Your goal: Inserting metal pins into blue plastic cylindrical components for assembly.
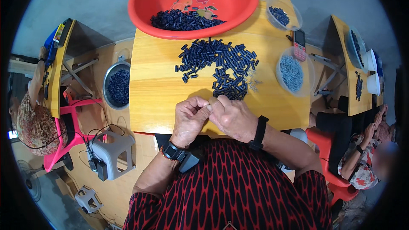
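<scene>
Close to the table's near edge, my left hand point(187, 118) and my right hand point(234, 117) meet fingertip to fingertip, both closed in a pinch. Whatever lies between the fingers is too small and covered to make out. Just beyond them, a heap of short dark-blue cylindrical pieces point(232, 57) spreads over the yellow wooden table point(155, 85). A few thin pale pins point(254, 84) lie loose at its right side. Farther right, a clear plastic bowl point(279, 66) holds many light blue-grey pins point(291, 75).
A large red basin point(140, 17) with more dark pieces stands at the back. Along the right side are another clear bowl point(298, 23) and a keypad phone point(299, 44). On the left sit a metal bowl point(106, 91) and grey stool point(113, 153). People sit at side tables.
</scene>
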Demonstrator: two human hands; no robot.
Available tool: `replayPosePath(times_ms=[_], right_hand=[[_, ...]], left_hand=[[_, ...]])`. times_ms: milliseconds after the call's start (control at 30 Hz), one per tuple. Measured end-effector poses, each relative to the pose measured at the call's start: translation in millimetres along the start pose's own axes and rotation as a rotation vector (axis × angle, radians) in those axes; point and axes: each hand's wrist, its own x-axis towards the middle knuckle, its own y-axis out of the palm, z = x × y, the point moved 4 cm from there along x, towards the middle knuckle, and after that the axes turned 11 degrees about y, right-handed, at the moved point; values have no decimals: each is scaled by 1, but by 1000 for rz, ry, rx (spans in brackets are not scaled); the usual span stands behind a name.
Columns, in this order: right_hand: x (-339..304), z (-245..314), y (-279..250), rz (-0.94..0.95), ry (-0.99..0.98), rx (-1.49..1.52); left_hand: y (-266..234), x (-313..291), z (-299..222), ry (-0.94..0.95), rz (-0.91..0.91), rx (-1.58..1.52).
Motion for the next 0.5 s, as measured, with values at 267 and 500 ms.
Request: replayPosePath(times_ms=[267, 500], right_hand=[[-21, -26, -12, -145, 168, 393], [-49, -85, -45, -370, 496, 415]], left_hand=[[-6, -7, -12, 77, -129, -146], [-99, -44, -71, 708, -723, 209]])
